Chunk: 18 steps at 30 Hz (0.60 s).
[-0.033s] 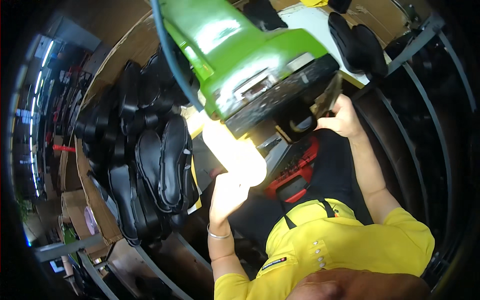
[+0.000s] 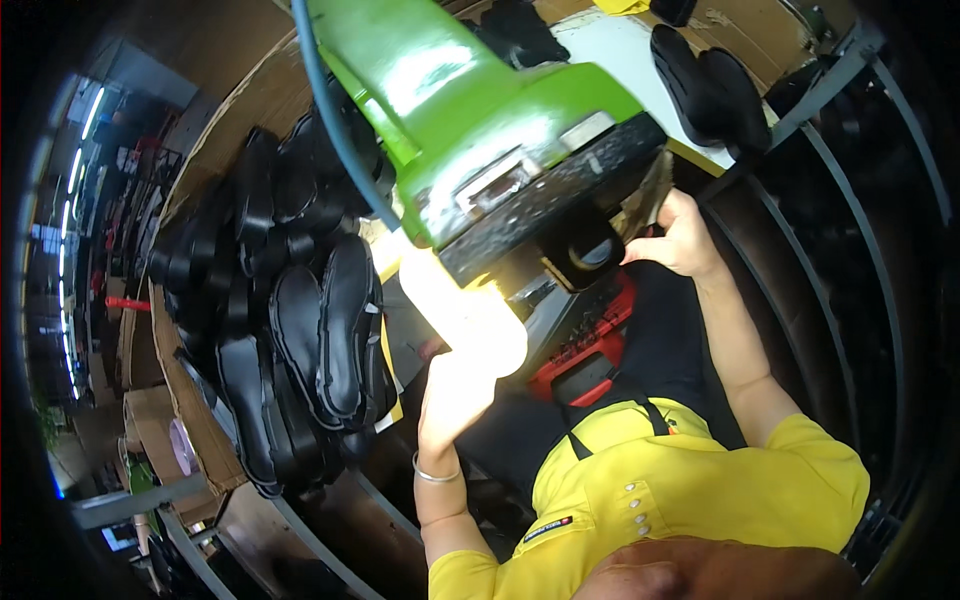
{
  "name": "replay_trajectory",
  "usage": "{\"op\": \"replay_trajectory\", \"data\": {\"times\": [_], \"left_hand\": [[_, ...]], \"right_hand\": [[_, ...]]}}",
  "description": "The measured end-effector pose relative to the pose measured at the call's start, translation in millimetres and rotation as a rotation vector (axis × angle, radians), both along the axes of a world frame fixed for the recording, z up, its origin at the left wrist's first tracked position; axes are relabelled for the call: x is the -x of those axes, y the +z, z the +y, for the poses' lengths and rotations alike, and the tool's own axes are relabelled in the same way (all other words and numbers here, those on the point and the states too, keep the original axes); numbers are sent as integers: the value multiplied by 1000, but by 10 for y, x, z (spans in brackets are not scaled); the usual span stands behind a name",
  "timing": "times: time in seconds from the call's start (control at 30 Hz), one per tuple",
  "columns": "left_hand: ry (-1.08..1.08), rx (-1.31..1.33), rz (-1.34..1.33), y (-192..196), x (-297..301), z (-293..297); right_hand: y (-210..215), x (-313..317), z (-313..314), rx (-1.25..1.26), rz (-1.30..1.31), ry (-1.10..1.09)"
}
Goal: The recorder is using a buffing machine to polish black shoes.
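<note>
- Black shoe soles [image 2: 300,330] lie heaped at the left, a few more [image 2: 715,85] on the white table top right; by these stacks, the work looks well under way.
- Left hand [image 2: 455,395], washed out by lamp glare; its grip cannot be told.
- Right hand [image 2: 680,240], fingers closed on a black sole piece [image 2: 592,252] under the green machine [image 2: 470,110].

Black shoe soles [image 2: 300,330] piled on a cardboard-lined bench [image 2: 190,400].

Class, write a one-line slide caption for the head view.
Right hand at a green machine, left hand in bright lamp glare, black shoe soles stacked alongside.
</note>
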State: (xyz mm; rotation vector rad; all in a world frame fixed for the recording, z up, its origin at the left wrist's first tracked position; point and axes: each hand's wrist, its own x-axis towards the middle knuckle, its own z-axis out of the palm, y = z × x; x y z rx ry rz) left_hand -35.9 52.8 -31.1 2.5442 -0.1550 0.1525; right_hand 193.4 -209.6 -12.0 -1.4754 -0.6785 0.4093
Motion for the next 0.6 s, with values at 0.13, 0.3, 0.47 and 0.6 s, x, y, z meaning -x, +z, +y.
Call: {"op": "replay_trajectory", "data": {"times": [0.13,0.3,0.47,0.6], "left_hand": [[-64,-215,-33,83,27,-67],[45,-25,-38,-20,146,-86],[359,99,54,6,148,-121],[337,446,-73,352,-156,-477]], "right_hand": [[-16,-4,-13,27,-37,-7],[-63,75,30,-29,25,-29],[-56,294,101,55,32,-14],[-134,320,148,-71,65,-73]]}}
